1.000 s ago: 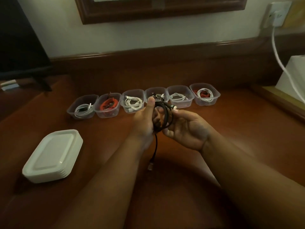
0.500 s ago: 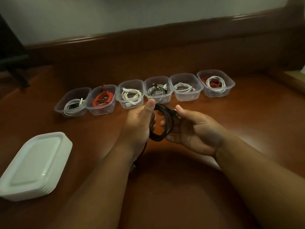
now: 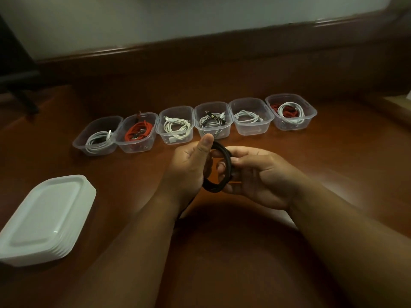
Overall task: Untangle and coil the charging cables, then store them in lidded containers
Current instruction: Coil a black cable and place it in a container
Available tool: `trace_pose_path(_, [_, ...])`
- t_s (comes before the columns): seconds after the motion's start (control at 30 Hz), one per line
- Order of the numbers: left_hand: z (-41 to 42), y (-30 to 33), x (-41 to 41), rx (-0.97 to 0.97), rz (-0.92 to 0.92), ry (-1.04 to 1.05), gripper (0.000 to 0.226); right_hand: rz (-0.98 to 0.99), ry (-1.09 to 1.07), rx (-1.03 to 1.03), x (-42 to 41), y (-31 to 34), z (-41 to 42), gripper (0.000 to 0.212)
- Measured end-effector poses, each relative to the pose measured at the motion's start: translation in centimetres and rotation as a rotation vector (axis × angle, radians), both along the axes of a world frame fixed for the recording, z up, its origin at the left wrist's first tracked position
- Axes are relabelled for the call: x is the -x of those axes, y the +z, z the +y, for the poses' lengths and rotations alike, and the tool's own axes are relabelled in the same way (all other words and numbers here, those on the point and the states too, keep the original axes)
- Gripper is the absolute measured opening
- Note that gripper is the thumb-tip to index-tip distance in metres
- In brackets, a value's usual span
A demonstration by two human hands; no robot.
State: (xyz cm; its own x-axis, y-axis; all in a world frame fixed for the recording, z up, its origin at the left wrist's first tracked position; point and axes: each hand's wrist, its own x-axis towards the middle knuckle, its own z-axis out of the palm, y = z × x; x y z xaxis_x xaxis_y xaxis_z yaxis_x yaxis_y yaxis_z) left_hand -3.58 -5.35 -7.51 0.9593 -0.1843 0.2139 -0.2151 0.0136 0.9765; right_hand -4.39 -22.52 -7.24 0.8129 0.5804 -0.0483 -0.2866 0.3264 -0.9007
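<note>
We hold black cable [image 3: 224, 170] as upright coil between both hands, above desk [image 3: 333, 174], just in front of tub row [image 3: 213, 121]. Left hand [image 3: 189, 165] grips coil's left side, thumb up. Right hand [image 3: 255, 174] pinches right side, fingers curled round strands. Loose tail seems to drop behind left wrist; end hidden. Six open tubs, each already holding cable; nearest tub lies straight ahead of left thumb. Lid stack [image 3: 46, 216] sits well apart, left, nearer left hand.
</note>
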Motion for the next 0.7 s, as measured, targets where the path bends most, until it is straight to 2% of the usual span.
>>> trace_pose_path(0.13, [-0.27,0.01,0.04,-0.023,-0.006,-0.018,0.051,-0.056,-0.052,0.080,0.03,0.01,0.24,0.030])
trace_pose_path(0.3, [-0.31,-0.24,-0.15,-0.094,-0.033,0.025,0.050,-0.100,-0.113,0.048,-0.29,-0.01,0.06,0.027])
trace_pose_path(0.37, [-0.27,-0.32,-0.24,-0.117,-0.038,0.033,0.051,-0.112,-0.173,0.085,-0.29,-0.10,0.30,0.019])
trace_pose_path(0.5, [-0.22,-0.30,-0.25,-0.058,-0.007,-0.020,0.049,-0.124,-0.317,0.138,-0.17,0.25,0.75,0.023])
trace_pose_path(0.57, [-0.26,-0.14,-0.13,-0.048,0.018,-0.027,0.048,-0.196,-0.376,0.267,-0.11,0.28,0.77,0.024])
trace_pose_path(0.63, [-0.34,0.04,-0.02,-0.040,0.033,-0.018,0.046,-0.353,-0.437,0.461,-0.15,0.07,0.71,0.026])
trace_pose_path(0.7, [-0.44,0.18,0.11,-0.048,0.033,-0.009,0.042,-0.419,-0.434,0.524,0.01,0.09,0.74,0.033])
